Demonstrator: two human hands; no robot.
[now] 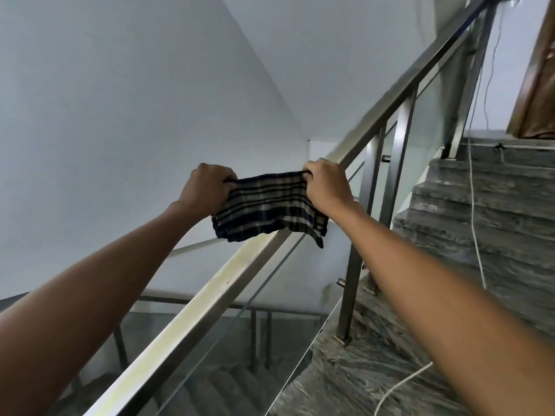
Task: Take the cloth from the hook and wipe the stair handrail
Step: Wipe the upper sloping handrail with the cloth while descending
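Observation:
A dark blue and beige checked cloth (267,205) is stretched between both my hands above the steel stair handrail (210,298). My left hand (207,187) grips the cloth's left end. Gripping its right end is my right hand (327,184). The cloth's lower edge hangs down over the top of the rail, which runs from the lower left up to the upper right. No hook is in view.
Glass panels (420,121) and steel posts (351,289) stand under the rail. Grey stone steps (495,205) climb on the right, with a white cord (474,223) trailing down them. A white wall (120,100) fills the left. A lower flight shows below.

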